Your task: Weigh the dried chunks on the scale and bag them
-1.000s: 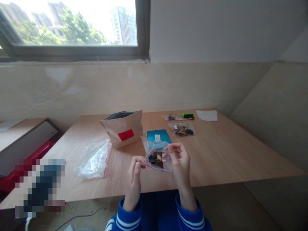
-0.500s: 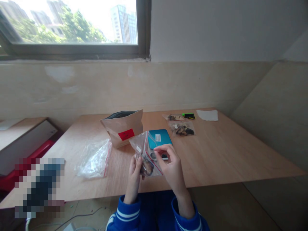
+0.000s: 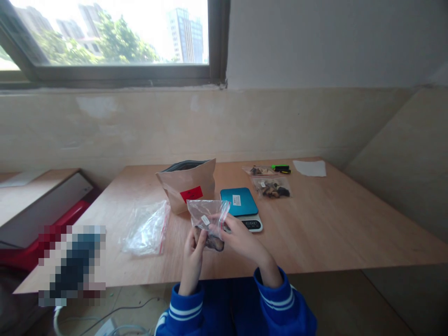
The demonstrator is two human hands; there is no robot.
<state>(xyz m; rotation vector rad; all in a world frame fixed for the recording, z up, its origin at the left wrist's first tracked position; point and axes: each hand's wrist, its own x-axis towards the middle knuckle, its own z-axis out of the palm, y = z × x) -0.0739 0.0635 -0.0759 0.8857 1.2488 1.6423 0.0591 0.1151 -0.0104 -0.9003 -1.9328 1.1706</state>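
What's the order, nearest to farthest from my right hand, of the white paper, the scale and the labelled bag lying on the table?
From your right hand, in the head view:
1. Scale: just beyond it.
2. Labelled bag: farther back, to the right.
3. White paper: at the back, farthest right.

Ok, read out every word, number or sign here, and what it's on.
Nothing legible.
Red label on the kraft pouch: marks too blurred.
White sticker on the digital scale: too small.
The scale's black panel: too small.
White patch, held zip bag: too small.
White patch, zip bag right of the scale: too small.
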